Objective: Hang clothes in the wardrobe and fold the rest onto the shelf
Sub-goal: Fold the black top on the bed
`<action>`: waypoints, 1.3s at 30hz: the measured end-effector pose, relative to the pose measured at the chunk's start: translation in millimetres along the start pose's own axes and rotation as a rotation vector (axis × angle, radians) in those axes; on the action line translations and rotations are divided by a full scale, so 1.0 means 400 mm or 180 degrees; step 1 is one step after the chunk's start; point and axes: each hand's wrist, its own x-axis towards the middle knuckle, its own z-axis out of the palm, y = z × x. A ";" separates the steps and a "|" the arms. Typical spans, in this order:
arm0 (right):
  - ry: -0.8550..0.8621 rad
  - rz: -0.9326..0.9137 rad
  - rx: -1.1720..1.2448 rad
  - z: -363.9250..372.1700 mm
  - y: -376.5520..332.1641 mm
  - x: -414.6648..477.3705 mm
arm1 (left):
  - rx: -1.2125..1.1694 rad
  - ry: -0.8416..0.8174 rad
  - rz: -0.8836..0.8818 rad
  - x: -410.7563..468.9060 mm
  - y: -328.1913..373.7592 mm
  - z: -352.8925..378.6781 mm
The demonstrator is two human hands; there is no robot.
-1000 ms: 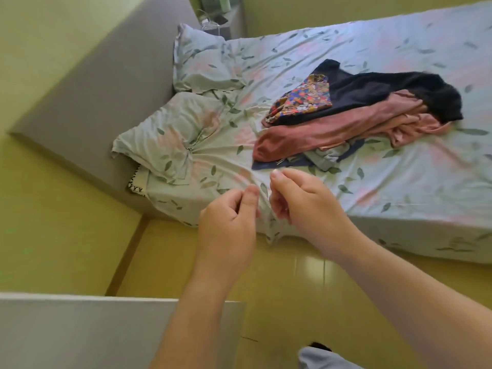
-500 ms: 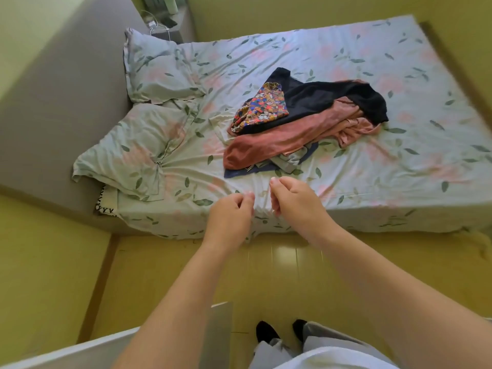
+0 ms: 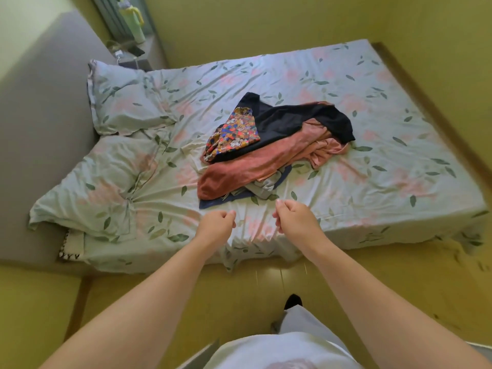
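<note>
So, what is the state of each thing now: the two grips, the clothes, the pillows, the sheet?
Left grip: fingers curled, nothing visible in it.
Right grip: the same.
Black garment: unfolded, crumpled on the sheet.
Patterned cloth: bunched, lying on black garment.
Pink garment: crumpled, partly over grey cloth.
Near pillow: creased, lying flat.
Far pillow: creased, lying flat.
Sheet: wrinkled.

A messy pile of clothes (image 3: 274, 150) lies in the middle of the bed (image 3: 386, 187). A black top (image 3: 292, 121) is at the back. A small bright patterned piece (image 3: 234, 134) lies on its left end. A long pink piece (image 3: 255, 166) lies crumpled in front. A grey piece (image 3: 266, 184) and a flat blue piece (image 3: 213, 203) peek out from under it.
</note>
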 end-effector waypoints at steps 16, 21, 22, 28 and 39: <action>0.0236 0.0718 -0.0737 -0.042 -0.034 0.569 | 0.0677 -0.0293 0.0557 0.689 0.151 0.056; 0.0421 0.1154 -0.0708 -0.021 -0.020 0.737 | 0.1511 -0.0718 0.0711 0.994 0.210 0.103; 0.0431 0.1228 -0.0682 -0.011 -0.018 0.768 | 0.1627 -0.0757 0.0720 1.051 0.215 0.109; 0.0463 0.1566 -0.0476 0.066 0.007 0.912 | 0.2115 -0.1110 -0.0137 1.308 0.156 0.103; 0.0169 0.1647 -0.0642 0.173 0.043 0.979 | 0.2061 -0.1289 -0.0446 1.468 0.036 0.115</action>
